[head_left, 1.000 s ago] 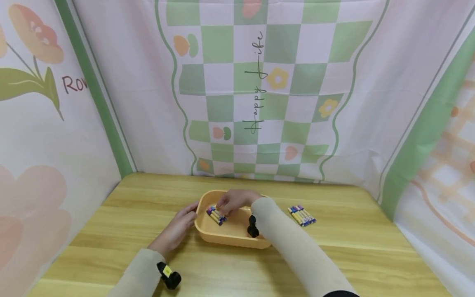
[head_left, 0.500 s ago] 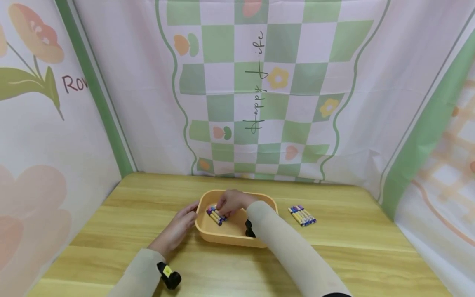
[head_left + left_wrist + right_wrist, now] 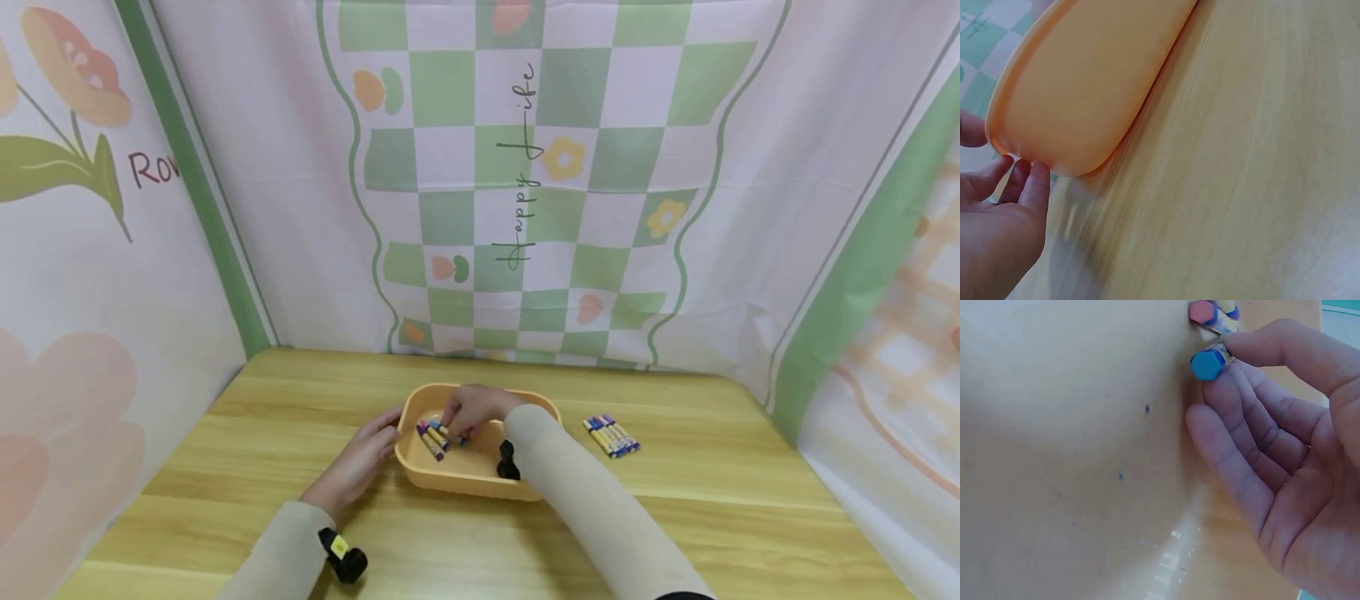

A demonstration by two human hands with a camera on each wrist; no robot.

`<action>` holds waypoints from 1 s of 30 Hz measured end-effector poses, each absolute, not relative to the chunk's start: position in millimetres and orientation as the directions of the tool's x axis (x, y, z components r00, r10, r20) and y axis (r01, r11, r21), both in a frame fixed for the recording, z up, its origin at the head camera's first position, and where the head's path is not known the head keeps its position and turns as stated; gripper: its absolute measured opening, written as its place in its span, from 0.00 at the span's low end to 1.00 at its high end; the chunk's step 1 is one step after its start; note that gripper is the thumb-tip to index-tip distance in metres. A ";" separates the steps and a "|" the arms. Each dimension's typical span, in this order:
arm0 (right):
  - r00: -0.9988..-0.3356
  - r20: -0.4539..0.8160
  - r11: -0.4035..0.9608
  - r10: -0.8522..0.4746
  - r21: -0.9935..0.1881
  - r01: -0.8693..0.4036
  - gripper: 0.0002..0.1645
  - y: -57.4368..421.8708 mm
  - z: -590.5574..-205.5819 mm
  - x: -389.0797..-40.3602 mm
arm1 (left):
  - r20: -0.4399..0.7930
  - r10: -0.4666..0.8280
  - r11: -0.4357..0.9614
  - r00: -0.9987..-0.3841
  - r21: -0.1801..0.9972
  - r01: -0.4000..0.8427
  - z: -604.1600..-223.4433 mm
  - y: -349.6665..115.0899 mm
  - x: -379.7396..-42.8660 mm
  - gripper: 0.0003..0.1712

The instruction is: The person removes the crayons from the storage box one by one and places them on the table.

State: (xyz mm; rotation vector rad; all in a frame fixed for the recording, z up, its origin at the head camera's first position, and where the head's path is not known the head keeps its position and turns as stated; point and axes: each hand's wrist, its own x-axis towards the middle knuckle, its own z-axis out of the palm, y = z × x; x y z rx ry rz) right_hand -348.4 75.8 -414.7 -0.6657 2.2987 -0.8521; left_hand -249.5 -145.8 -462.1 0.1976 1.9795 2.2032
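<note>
A yellow-orange plastic basin (image 3: 465,485) stands on the table with several paper-wrapped crayons (image 3: 431,442) lying at its left end. My right hand (image 3: 477,407) reaches into it and pinches a blue crayon (image 3: 1207,365) between thumb and fingertips; its blue end faces the right wrist camera. Close by lies a pink crayon (image 3: 1202,312), with another one's end partly cut off by the frame. My left hand (image 3: 363,458) is at the basin's left end, its loosely bent fingers (image 3: 1036,187) touching the outer wall at the rim.
Right of the basin, a neat row of crayons (image 3: 612,436) lies on the wooden table (image 3: 697,500). Patterned cloth (image 3: 570,208) hangs behind the table and at both sides. Small coloured specks mark the basin's inner surface.
The crayons in the basin have spread apart, one shifting towards the front. My right hand has moved slightly right with the blue crayon. The left hand stays at the basin's end.
</note>
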 end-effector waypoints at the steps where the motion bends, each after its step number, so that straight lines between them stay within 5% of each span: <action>1: -0.695 -0.353 0.668 -0.626 -0.703 -0.245 0.12 77.6 -413.0 -348.4 | -0.015 0.215 -0.105 -0.977 0.994 -0.039 -462.2 -145.7 -249.5 0.34; 11: -0.689 -0.319 0.650 -0.650 -0.703 -0.287 0.16 108.9 -382.0 -347.0 | 0.016 0.205 -0.124 -0.979 0.992 -0.010 -462.7 -143.6 -247.9 0.34; 30: -0.828 -0.234 0.691 -0.509 -0.685 -0.231 0.23 259.7 -351.9 -343.7 | 0.007 0.234 -0.105 -0.972 0.994 -0.018 -458.4 -144.1 -245.6 0.34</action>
